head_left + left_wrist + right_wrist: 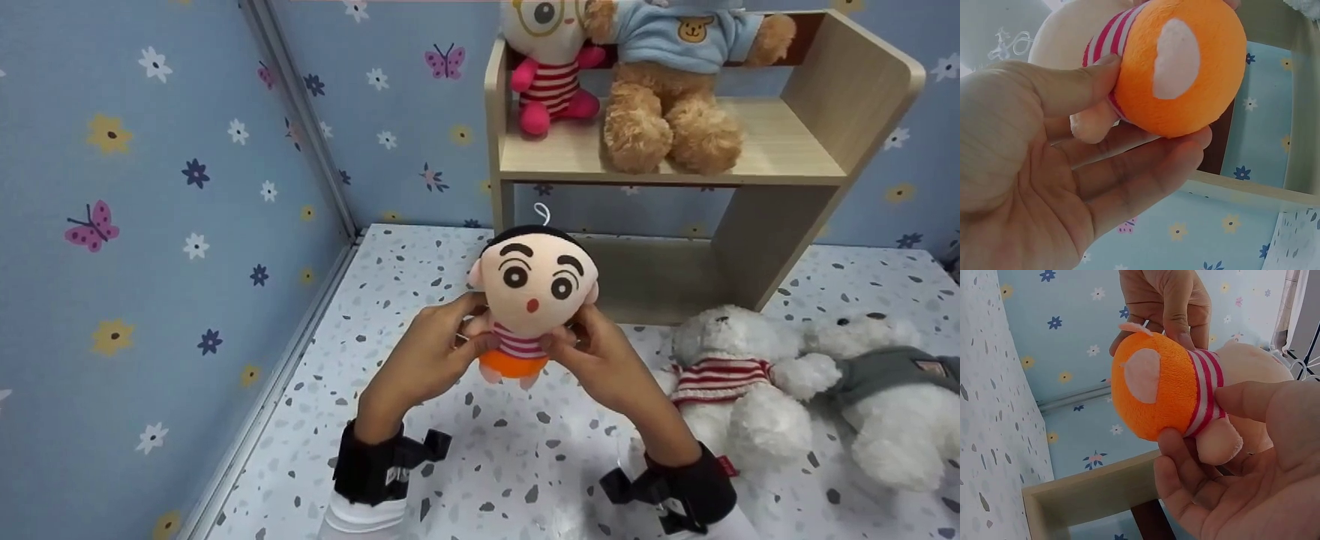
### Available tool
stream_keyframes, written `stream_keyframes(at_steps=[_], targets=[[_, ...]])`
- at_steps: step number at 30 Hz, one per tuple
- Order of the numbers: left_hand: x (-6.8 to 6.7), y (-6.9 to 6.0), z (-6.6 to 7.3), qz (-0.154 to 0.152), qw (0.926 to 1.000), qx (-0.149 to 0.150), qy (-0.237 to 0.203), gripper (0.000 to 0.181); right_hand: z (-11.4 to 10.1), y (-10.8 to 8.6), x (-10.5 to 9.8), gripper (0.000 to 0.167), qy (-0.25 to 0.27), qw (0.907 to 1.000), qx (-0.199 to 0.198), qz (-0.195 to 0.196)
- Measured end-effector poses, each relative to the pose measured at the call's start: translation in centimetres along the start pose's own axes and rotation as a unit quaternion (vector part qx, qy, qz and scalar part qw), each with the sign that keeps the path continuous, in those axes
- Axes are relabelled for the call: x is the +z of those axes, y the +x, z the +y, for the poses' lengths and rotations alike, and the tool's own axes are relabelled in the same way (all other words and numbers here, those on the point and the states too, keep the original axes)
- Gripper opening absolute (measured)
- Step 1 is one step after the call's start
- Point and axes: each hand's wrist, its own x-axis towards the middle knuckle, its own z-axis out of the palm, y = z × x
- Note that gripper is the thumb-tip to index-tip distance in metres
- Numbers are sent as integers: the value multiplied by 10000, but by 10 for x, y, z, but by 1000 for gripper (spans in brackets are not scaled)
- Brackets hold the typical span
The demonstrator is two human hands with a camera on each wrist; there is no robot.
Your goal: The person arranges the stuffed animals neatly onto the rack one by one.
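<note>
A plush doll (529, 300) with a big pale head, black hair, thick brows, a striped shirt and orange shorts is held upright between both hands in the head view. My left hand (431, 352) pinches its body from the left, thumb on the striped shirt and fingers behind. From the other side my right hand (607, 356) grips it the same way. The left wrist view shows the orange shorts (1185, 112) and one pale foot from below. In the right wrist view the thumb presses the striped shirt (1206, 394), fingers under the body.
Behind the doll stands a wooden shelf (787, 142) bearing a striped pink plush (551, 86) and a brown teddy bear (637, 127). Two white plush bears (720, 375) lie on the speckled surface (525, 465) at right. A flowered wall (150, 285) rises on the left.
</note>
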Motion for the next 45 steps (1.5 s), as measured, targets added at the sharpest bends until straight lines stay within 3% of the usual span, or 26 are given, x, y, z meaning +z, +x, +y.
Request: stream_keyframes(at_steps=[20,45], targets=[[4,1,0,50,9998,144,159,35,-5,-2,-9,53,-140,9998,-132,-35],[8,5,0,-46,9997,179,-175,33,-15,-8,-18,37,-263,9978,-325,510]])
